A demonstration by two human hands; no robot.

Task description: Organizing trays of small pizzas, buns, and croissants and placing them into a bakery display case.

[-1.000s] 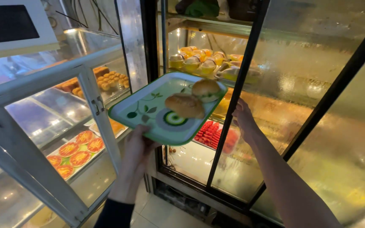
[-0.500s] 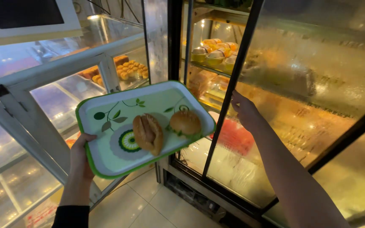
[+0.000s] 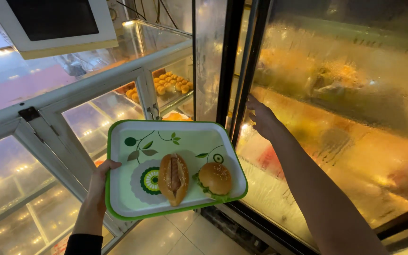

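Hot-dog bun (image 3: pixel 174 178) lies lengthwise on tray (image 3: pixel 133 198).

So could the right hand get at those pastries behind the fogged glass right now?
Probably not yet. The right hand rests on the dark door frame, and the fogged glass door covers the pastries. It looks shut, or nearly so.

I see the tray (image 3: pixel 133 189) in my left hand (image 3: pixel 101 182), with the hot dog (image 3: pixel 173 178) on it left of the burger (image 3: pixel 215 179). My right hand (image 3: pixel 260 118) touches the glass door (image 3: pixel 355 141) behind and right of the tray; pastries (image 3: pixel 171 82) sit in the case behind.
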